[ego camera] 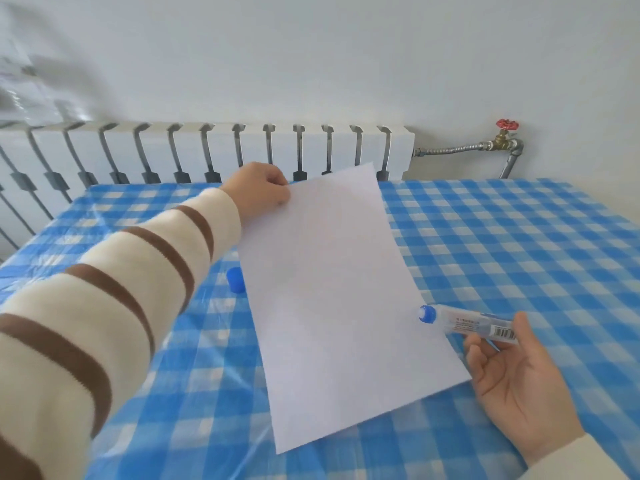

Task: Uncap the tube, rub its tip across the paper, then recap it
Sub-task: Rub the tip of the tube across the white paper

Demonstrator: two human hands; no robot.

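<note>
A white sheet of paper [332,299] lies lengthwise on the blue checked tablecloth [519,244], its far end lifted off the table. My left hand [263,190] pinches the sheet's far left corner. My right hand [516,372] holds a clear tube [474,322] with a barcode label, palm up, beside the paper's right edge. The tube's blue tip [427,313] is uncapped and points left, at the paper's right edge. The blue cap [236,279] stands on the cloth just left of the paper, partly hidden behind its edge.
A white radiator [207,150] runs along the wall behind the table. A metal pipe with a red valve [506,125] sits at the back right. Bare cloth stretches to the right of the paper.
</note>
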